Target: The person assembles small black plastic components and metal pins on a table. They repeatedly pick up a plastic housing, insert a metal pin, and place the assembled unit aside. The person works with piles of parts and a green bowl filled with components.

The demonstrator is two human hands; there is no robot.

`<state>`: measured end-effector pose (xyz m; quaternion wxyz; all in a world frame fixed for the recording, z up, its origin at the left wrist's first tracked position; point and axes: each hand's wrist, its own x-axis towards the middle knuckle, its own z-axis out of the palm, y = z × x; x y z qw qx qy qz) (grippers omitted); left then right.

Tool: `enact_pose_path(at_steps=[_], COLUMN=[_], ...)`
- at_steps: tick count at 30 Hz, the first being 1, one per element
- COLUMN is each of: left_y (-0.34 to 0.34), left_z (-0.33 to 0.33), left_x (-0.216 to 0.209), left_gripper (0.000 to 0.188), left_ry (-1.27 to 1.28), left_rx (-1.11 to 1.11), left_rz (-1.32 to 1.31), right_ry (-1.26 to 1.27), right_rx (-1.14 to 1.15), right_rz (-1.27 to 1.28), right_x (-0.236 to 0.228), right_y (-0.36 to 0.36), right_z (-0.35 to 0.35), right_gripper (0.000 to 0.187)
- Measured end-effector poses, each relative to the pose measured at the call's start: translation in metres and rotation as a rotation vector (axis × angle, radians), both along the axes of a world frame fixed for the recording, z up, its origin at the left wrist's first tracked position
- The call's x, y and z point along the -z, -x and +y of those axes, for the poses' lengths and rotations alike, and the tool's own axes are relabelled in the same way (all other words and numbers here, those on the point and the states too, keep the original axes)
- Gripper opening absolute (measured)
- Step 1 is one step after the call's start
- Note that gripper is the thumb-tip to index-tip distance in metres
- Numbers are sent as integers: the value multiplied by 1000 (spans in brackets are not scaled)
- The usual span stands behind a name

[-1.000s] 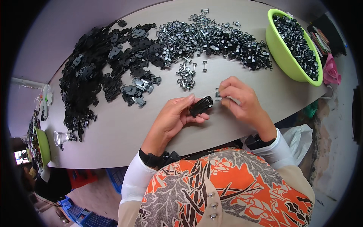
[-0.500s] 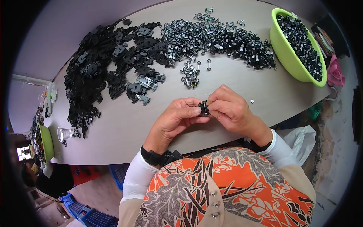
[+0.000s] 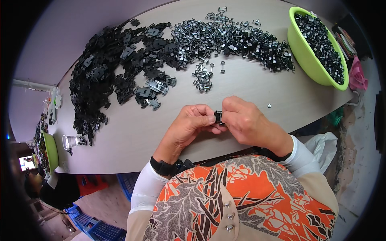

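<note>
My left hand (image 3: pixel 190 125) pinches a small black toy car chassis (image 3: pixel 218 117) between thumb and fingers, above the near part of the table. A thin metallic axle seems to lie across it. My right hand (image 3: pixel 248 121) is closed against the chassis from the other side, fingertips bunched on its edge; whether they also hold a separate piece is hidden. Beyond my hands lies a small cluster of wheel axles (image 3: pixel 202 80), with one lone wheel axle (image 3: pixel 222 67) beside it. A loose single wheel (image 3: pixel 269 106) rests to the right of my right hand.
A wide heap of black chassis (image 3: pixel 94 74) covers the left of the table (image 3: pixel 132 140). Wheel axles (image 3: pixel 197 40) are heaped at the back. A green basin (image 3: pixel 309 66) full of wheel axles stands far right. A clear cup (image 3: pixel 70 142) lies left; another person (image 3: pixel 60 193) is beyond.
My right hand has turned slightly and its fingers have closed in more on the chassis. The chassis has tilted a little in my left fingers. The piles look the same.
</note>
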<state>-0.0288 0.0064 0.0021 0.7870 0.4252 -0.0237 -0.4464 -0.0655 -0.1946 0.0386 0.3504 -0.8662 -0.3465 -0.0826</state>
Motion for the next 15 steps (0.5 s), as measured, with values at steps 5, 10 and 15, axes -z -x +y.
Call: enact_pose_path(at_steps=[5, 10, 15], left_y=[1, 4, 3], left_z=[0, -1, 0], left_x=[3, 1, -3], left_gripper=[10, 8, 10], left_ry=[-7, -90, -53], left_rx=[-10, -16, -53], left_rz=[-22, -40, -66], right_ry=[59, -52, -198], right_rx=[96, 102, 94], right_rz=[-23, -11, 10], right_x=[1, 15, 21], right_y=[5, 6, 2], right_z=[8, 10, 9], right_gripper=[14, 14, 21])
